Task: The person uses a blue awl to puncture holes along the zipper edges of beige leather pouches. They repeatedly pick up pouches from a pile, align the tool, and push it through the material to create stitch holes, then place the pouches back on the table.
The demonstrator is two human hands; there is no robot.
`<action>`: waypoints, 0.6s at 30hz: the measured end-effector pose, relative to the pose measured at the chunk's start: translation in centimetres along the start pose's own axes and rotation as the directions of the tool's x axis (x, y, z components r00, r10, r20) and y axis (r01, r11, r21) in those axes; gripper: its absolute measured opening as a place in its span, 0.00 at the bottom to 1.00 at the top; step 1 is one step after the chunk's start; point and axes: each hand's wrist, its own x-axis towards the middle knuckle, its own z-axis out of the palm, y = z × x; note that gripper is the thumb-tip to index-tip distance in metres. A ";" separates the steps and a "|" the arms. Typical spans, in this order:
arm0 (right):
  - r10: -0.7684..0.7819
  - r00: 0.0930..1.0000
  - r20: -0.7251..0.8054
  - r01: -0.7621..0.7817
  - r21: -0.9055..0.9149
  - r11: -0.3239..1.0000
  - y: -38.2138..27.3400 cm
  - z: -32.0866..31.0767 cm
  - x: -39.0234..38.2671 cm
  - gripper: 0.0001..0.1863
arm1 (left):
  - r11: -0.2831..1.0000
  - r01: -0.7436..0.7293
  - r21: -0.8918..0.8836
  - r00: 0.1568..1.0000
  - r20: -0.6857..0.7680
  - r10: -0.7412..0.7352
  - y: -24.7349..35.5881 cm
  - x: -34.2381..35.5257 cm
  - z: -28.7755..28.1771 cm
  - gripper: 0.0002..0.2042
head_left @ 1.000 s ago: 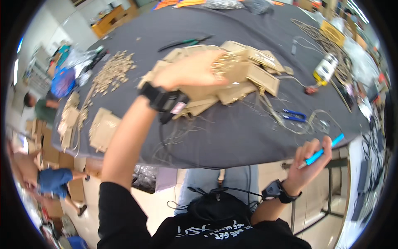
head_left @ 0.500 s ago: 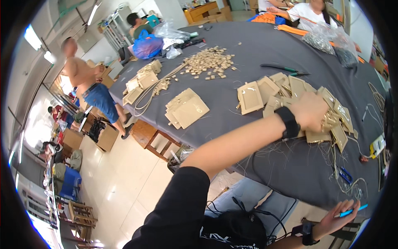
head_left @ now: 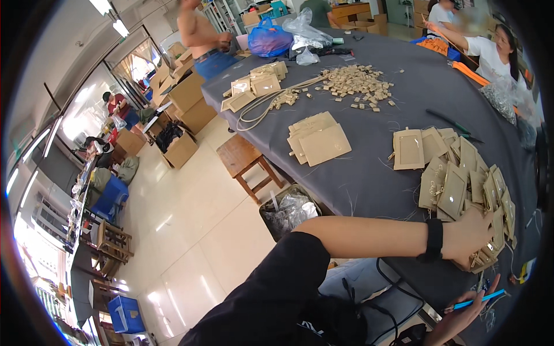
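My left hand (head_left: 470, 237), with a black band on its wrist, reaches onto the near part of a pile of flat beige cases (head_left: 453, 192). Its fingertips are hidden among the cases and small gold metal pieces (head_left: 483, 256), so its grip cannot be made out. Below it, at the table's near right edge, my right hand (head_left: 459, 323) has a thin blue stick-like tool (head_left: 487, 297) between its fingers. One framed beige case (head_left: 408, 150) lies at the left end of the pile. Green-handled pliers (head_left: 455, 124) lie behind.
A stack of beige pieces (head_left: 323, 145) lies left of the pile. Farther back are small beige parts (head_left: 358, 83), a looped cord (head_left: 259, 109) and bags (head_left: 270, 40). A wooden stool (head_left: 245, 155) and a bin (head_left: 288, 210) stand by the table. Other people work around.
The view has turned left, bringing more of the floor and stool in. My left hand stays at the pile, while my right hand, still with the blue tool, is now closer to it.
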 end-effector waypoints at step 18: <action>0.105 0.990 0.092 -0.121 0.190 0.974 0.7 -0.7 3.1 0.32 | 0.981 0.061 -0.183 0.928 0.371 0.012 0.6 2.8 -2.9 0.32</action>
